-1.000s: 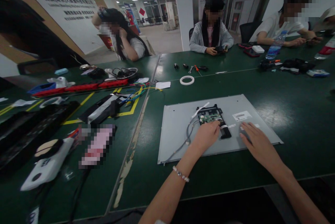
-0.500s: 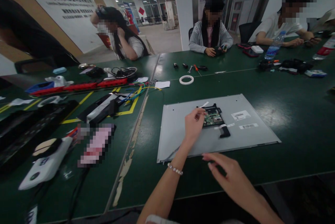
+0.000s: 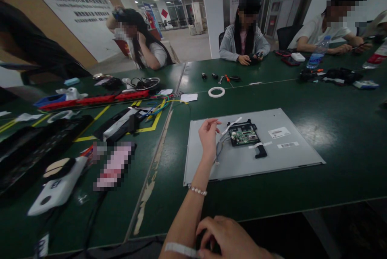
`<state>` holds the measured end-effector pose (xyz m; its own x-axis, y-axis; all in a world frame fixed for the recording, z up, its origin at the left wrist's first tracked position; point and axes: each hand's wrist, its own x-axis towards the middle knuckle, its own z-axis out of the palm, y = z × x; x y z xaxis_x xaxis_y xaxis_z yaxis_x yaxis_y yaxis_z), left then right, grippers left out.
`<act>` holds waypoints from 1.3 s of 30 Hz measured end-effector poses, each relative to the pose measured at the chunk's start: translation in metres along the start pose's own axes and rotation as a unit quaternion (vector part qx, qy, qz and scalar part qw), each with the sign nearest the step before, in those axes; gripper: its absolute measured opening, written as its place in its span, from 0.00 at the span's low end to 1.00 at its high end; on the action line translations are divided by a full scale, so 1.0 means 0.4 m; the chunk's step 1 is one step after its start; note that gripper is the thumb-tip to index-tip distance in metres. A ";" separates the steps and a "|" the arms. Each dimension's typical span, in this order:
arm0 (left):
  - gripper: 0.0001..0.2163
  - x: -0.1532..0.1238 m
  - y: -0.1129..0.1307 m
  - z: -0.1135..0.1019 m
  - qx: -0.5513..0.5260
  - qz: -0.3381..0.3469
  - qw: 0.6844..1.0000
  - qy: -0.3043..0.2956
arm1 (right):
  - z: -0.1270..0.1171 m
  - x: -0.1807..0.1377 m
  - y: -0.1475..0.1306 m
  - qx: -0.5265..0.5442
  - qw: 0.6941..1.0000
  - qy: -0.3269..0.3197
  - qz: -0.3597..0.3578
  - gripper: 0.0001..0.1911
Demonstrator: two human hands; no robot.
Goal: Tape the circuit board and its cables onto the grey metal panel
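My left hand (image 3: 208,134) hovers over the left part of a flat grey display panel (image 3: 199,168), its fingers loosely bent and nothing visible between them. Just right of those fingers, a thin white strip (image 3: 232,125) runs up to a green circuit board (image 3: 244,135) in a black frame. Grey wires (image 3: 220,149) lie beside the board. Low in the view, my right hand (image 3: 228,234) reaches across my left forearm. Its fingers pinch the end of a white tape strip (image 3: 180,248) that lies across the forearm.
A ring-shaped tape roll (image 3: 216,92) lies beyond the panel, with a screwdriver (image 3: 229,80) farther back. Left of the table seam are a phone (image 3: 116,166), a white device (image 3: 57,188), a long black housing (image 3: 39,150) and red power strips (image 3: 93,100). Several people sit opposite.
My left hand has moved left, off the circuit board, uncovering the white strip and wires. My right hand has drawn back and left, from the panel's front edge to my left forearm.
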<state>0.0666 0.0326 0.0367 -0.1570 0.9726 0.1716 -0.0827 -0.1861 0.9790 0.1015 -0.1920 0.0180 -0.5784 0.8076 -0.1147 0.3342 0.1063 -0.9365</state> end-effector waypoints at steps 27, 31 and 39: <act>0.07 0.056 -0.024 -0.063 0.129 0.072 0.989 -0.029 | -0.336 0.094 0.062 0.042 0.953 0.301 0.007 0.14; 0.07 0.068 -0.032 -0.086 0.169 0.075 0.983 -0.012 | -0.385 0.154 0.096 0.021 0.948 0.316 0.017 0.15; 0.10 0.054 -0.036 -0.096 0.260 0.116 0.958 -0.022 | -0.367 0.168 0.115 -0.067 0.933 0.353 0.012 0.22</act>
<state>0.0265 0.0509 0.0223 -0.0685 0.9206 0.3845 0.4530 -0.3146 0.8341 0.1871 -0.0476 0.0158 0.0495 0.9863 0.1571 0.4581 0.1174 -0.8811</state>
